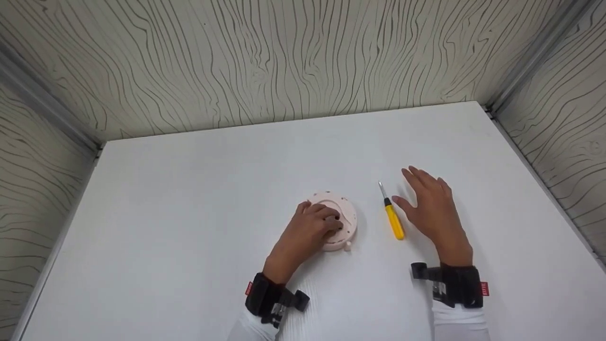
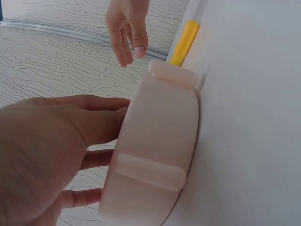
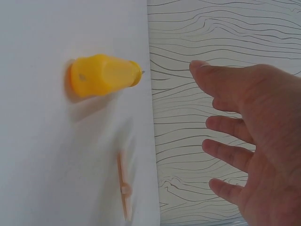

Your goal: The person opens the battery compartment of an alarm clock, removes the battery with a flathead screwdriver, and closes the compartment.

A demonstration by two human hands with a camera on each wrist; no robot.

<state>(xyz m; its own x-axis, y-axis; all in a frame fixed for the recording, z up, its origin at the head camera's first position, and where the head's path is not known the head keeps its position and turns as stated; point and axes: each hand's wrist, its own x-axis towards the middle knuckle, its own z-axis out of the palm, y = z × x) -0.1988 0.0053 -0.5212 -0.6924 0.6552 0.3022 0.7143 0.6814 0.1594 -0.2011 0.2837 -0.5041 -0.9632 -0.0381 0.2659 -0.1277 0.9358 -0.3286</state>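
My left hand (image 1: 315, 225) lies over a pale pink round case (image 1: 349, 208), its bent fingers gripping at the recessed face. In the left wrist view, the left hand (image 2: 42, 146) reaches past the case's side wall (image 2: 155, 127), which carries rounded nubs; the fingertips are hidden behind its edge. The right hand (image 1: 433, 208) is held above the table with fingers spread, holding nothing. Just left of it lies a screwdriver (image 1: 394, 220) with a yellow handle, tip pointing away. A thin pinkish piece with a small knob (image 3: 124, 189) lies near the screwdriver in the right wrist view.
A white table (image 1: 189, 199) carries everything. Wood-patterned panels (image 1: 284, 61) stand behind it and at both sides, with grey metal rails (image 1: 47, 94) at the corners. Both wrists wear black camera straps (image 1: 461, 286).
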